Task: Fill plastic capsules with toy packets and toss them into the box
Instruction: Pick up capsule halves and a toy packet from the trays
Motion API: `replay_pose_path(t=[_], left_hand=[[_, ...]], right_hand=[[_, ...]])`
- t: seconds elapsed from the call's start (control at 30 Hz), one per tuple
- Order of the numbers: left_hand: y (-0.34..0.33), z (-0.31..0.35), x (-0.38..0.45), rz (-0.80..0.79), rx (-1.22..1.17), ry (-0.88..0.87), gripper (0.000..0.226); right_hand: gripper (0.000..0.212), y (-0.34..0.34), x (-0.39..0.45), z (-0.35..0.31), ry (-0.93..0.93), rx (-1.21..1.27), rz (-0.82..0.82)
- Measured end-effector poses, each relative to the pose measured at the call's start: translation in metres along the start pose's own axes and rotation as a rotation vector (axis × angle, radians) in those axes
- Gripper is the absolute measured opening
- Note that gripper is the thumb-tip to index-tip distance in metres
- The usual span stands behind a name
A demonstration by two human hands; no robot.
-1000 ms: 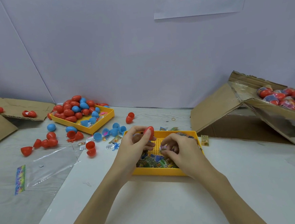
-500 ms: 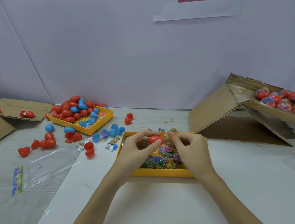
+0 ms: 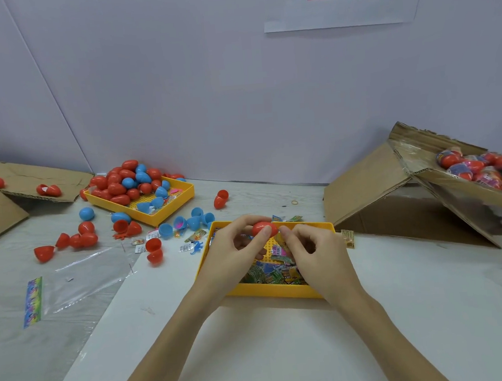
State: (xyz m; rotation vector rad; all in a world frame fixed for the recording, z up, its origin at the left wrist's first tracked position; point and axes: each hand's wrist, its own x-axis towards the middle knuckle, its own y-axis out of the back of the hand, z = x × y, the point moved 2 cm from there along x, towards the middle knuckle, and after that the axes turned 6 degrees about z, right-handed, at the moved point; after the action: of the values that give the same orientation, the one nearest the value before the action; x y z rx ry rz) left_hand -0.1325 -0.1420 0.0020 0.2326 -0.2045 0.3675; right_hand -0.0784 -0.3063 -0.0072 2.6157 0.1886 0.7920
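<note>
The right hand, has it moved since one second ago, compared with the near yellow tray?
Yes. The right hand has gone from the middle of the near yellow tray up toward its far edge, where it meets the red capsule.

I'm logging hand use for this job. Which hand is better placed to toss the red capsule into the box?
Probably the right hand: the box lies on its side. But the left hand grips the capsule, so it needs a handover.
</note>
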Motion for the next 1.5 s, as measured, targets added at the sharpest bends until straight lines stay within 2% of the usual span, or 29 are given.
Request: replay_pose_path(t=[0.5,0.8,1.1,1.37,1.5], left_hand=[[0.0003,0.0001,0.0004,-0.041,0.042,0.008,0.017],[0.0,-0.0003,0.0006,-0.075,0.069,0.029,0.028],[0.0022,0.0041,-0.002,-0.106,-0.06,0.043,0.032],[0.0051,0.0058,-0.0004,-0.003,-0.115,-0.035,0.04],[0.0059,0.0071,-0.0014,-0.013,-0.147,-0.067,0.031]], right_hand=[[0.045,-0.0027,0.0003,0.0035,-0.02,-0.003,0.026],[0.047,-0.0044,-0.0008,0.0025,-0.033,-0.007,-0.037],[0.05,-0.0044,-0.0026,0.0006,-0.011,-0.045,-0.05],[0.017,-0.0017,0.002,0.0004,-0.125,0.184,-0.024],[0.029,0.0045,0.0053,0.0014,-0.198,0.393,-0.041]])
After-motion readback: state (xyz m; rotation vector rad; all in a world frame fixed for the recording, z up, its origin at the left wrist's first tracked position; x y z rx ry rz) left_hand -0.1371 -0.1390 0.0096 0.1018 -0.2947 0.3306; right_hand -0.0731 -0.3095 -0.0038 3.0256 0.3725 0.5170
